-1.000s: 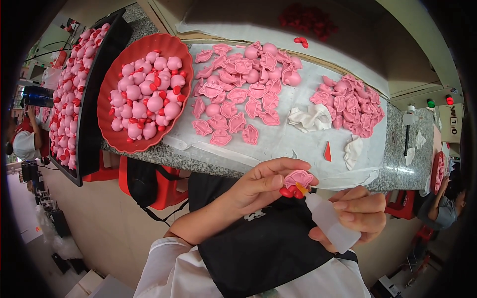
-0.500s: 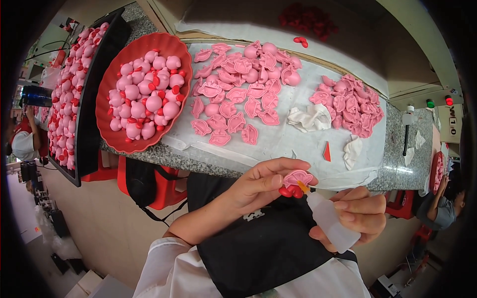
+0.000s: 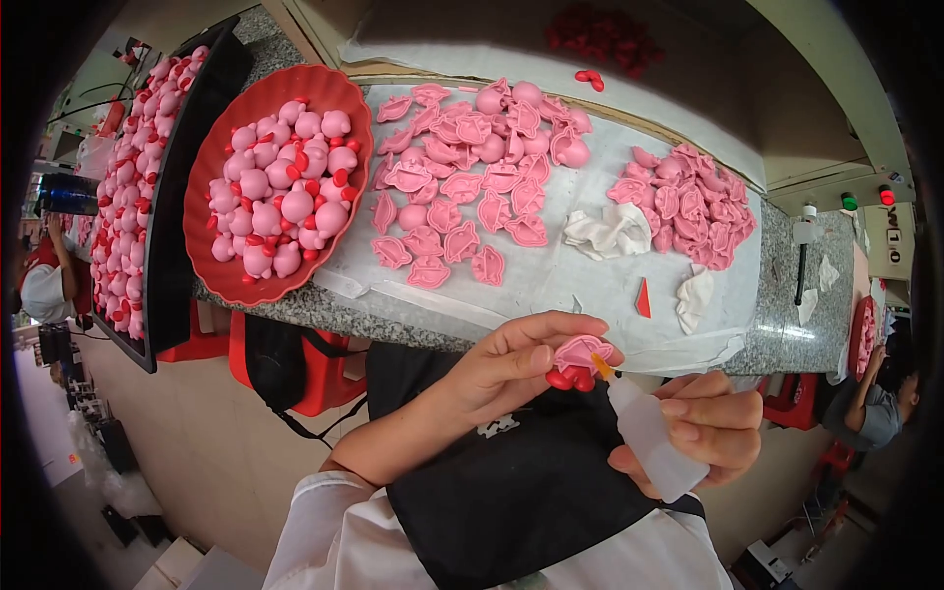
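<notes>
Head cam, clock faces read from the held pc. I've got the L hand point(image 3: 501, 366) at 9 o'clock, thumb + fingers pinching a pink molded half-shell point(image 3: 580, 347), hollow side up twd me, out over the near edge of the bench and above the black apron point(image 3: 511, 462). A red two-lobed pc point(image 3: 570, 380) sits at its lower edge, approx 6-7 o'clock. The R hand point(image 3: 703, 433), at 4 o'clock, is wrapped round a translucent squeeze btl point(image 3: 654, 452), slanted w/ its base down to the R. Its yellow nozzle tip point(image 3: 602, 368) is at the shell's lower R rim; can't tell if it's touching or just over it.

On the white sheet point(image 3: 546, 270): loose pink half-shells point(image 3: 462, 187) spread at 11 o'clock, some domed side up; a tighter heap of pink pcs point(image 3: 698, 206) at 1. Crumpled white wipe point(image 3: 610, 234) just past 12, beside that heap; 2nd wipe point(image 3: 694, 298) at 2; small red triangular scrap point(image 3: 643, 298) between 1 and 2.

At 10 o'clock I see a red scalloped bowl point(image 3: 201, 236) of pink balls w/ red bits, and just past it a long black tray point(image 3: 177, 211) loaded w/ similar pcs. At 12, on the shelf, one red two-lobed pc point(image 3: 590, 79) sits out front, w/ a dim red pile point(image 3: 605, 41) behind. Green button point(image 3: 849, 202) and red button point(image 3: 886, 196) at 2. Red stool point(image 3: 315, 379) at 9, black bag point(image 3: 270, 364) against it. Co-worker point(image 3: 875, 413) at approx 3, another person point(image 3: 49, 285) far out at 9.
</notes>
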The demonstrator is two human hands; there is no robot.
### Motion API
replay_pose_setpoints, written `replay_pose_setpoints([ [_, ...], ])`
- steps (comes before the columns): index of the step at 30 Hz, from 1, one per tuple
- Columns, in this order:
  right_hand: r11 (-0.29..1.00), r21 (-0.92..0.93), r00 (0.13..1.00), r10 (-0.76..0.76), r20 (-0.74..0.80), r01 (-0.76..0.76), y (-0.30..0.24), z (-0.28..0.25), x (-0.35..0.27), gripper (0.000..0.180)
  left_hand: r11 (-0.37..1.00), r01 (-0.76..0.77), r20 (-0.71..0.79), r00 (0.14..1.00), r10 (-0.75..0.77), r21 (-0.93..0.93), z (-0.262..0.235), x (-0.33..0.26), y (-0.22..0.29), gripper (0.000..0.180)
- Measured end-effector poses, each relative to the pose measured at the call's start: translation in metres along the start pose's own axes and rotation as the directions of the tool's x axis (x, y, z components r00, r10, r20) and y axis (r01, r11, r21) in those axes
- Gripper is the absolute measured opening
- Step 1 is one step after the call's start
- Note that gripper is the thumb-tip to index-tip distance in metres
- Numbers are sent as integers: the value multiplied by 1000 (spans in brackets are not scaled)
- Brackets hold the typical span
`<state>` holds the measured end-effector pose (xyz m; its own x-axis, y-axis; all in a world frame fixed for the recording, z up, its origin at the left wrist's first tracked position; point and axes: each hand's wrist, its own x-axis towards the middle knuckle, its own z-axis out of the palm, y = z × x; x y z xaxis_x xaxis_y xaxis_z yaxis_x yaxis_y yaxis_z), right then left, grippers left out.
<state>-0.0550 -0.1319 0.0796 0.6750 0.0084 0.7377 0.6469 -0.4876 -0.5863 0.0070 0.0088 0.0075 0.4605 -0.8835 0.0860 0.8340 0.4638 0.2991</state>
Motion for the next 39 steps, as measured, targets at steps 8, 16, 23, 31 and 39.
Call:
replay_pose_setpoints([
  [8, 998, 47, 999, -31, 8, 31, 2, 2, 0, 51, 996, 64, -125, 991, -57, 57, 3, -2, 2, 50],
  [16, 999, 19, 1000, -25, -18, 25, 4, -1, -1, 50, 997, 41, -112, 993, -32, 73, 3, 0, 2, 48],
  [23, 999, 48, 999, -21, -41, 23, 7, -2, -4, 49, 998, 33, -125, 992, -25, 57, 1, -2, 3, 48],
  [31, 1000, 11, 998, 9, -62, -8, 4, -3, -6, 49, 998, 14, -104, 995, -9, 54, -1, -2, 1, 48],
  [39, 1000, 22, 998, -10, -58, 11, 5, -5, -6, 48, 998, 23, -115, 993, -16, 59, 0, -2, 1, 47],
])
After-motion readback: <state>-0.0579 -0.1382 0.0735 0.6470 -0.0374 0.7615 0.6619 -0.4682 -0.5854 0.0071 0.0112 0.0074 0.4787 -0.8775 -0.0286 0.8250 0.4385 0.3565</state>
